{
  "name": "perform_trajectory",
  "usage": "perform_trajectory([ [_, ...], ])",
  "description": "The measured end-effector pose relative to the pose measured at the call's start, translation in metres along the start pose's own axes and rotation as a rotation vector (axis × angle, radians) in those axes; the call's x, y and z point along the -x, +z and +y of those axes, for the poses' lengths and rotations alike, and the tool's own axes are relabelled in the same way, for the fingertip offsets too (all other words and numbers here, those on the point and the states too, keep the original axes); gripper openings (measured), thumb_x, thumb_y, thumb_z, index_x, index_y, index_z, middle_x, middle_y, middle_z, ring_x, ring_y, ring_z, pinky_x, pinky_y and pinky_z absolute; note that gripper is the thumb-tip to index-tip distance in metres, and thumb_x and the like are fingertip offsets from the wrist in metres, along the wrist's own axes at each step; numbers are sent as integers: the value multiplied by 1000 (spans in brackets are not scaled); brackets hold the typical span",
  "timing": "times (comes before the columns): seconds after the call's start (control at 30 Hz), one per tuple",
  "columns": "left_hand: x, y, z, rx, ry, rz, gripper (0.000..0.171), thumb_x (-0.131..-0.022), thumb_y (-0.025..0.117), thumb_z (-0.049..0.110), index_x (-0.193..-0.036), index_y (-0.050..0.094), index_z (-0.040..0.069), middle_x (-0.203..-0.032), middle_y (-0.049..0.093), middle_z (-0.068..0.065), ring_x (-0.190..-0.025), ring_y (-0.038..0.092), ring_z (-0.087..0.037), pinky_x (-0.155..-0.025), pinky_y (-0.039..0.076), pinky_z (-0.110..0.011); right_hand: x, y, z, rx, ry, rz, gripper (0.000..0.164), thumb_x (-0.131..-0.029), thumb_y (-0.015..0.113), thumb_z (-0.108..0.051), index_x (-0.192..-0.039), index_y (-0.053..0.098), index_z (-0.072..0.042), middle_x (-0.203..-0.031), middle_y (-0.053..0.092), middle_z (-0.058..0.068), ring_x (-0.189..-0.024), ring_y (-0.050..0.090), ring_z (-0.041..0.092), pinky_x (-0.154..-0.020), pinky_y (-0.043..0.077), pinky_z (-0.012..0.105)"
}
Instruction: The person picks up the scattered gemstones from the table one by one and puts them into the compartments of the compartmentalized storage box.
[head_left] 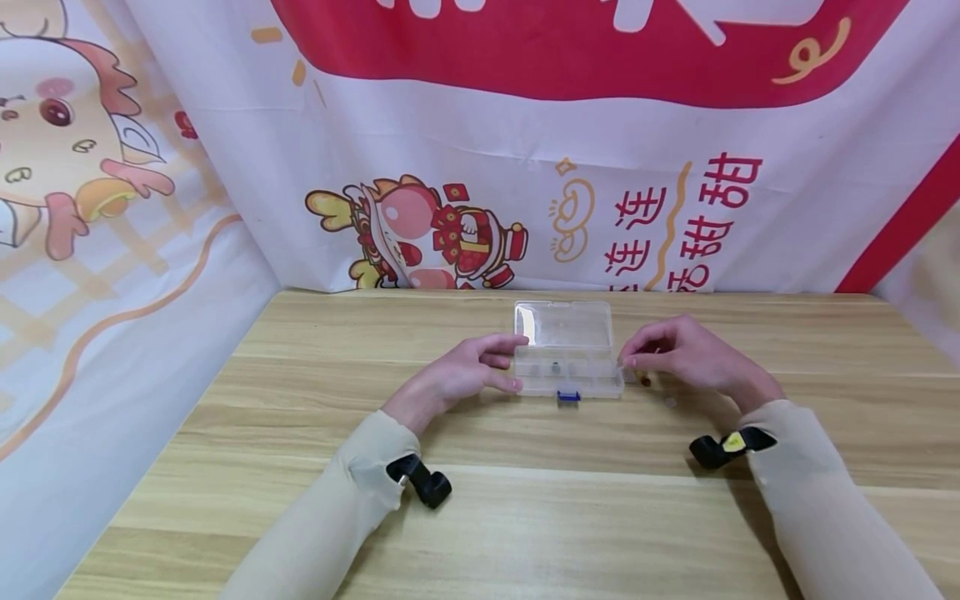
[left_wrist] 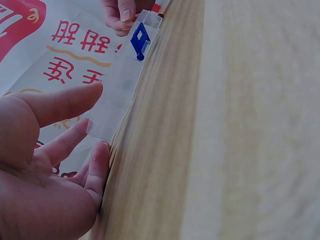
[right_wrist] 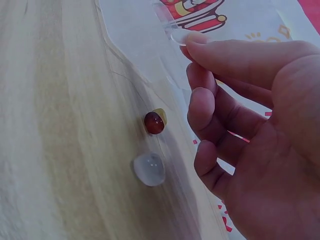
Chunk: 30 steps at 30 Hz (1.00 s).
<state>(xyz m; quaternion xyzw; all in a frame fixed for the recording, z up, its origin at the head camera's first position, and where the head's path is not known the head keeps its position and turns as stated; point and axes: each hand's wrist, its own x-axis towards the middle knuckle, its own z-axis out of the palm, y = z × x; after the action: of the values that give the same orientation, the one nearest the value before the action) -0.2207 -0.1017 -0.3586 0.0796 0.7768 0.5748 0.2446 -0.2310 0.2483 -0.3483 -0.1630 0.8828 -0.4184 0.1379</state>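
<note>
A clear plastic compartment box (head_left: 532,385) lies on the table with its lid (head_left: 562,323) swung back and a blue latch (head_left: 568,397) at the front. One small dark green stone (head_left: 556,367) shows in a compartment. My left hand (head_left: 465,367) spans the box's left end, fingers fairly straight, fingertips right at its edges. Beyond the right end, my right hand (head_left: 686,354) pinches a small translucent whitish stone (right_wrist: 179,36) between thumb and forefinger. Under that hand lie a red-brown stone (right_wrist: 154,123), a yellowish stone (right_wrist: 161,114) partly hidden behind it, and a whitish stone (right_wrist: 149,169).
The wood-grain table (head_left: 540,517) ends behind the box at a white and red printed cloth (head_left: 465,125). Another printed cloth (head_left: 112,333) hangs along the left side. Each sleeve has a black wrist camera (head_left: 431,487) strapped on.
</note>
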Motion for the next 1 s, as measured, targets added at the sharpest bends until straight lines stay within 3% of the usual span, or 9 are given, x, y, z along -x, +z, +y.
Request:
perform_trajectory([
  [1.0, 1, 1, 1, -5, -13, 4, 69, -88, 82, 6, -150, 60, 26, -150, 55, -4, -135, 50, -26, -118, 42, -43, -2, 4, 0, -3, -7, -26, 17, -96, 78, -27, -107, 80, -14, -98, 71, 8, -82, 55, 19, -68, 44, 27],
])
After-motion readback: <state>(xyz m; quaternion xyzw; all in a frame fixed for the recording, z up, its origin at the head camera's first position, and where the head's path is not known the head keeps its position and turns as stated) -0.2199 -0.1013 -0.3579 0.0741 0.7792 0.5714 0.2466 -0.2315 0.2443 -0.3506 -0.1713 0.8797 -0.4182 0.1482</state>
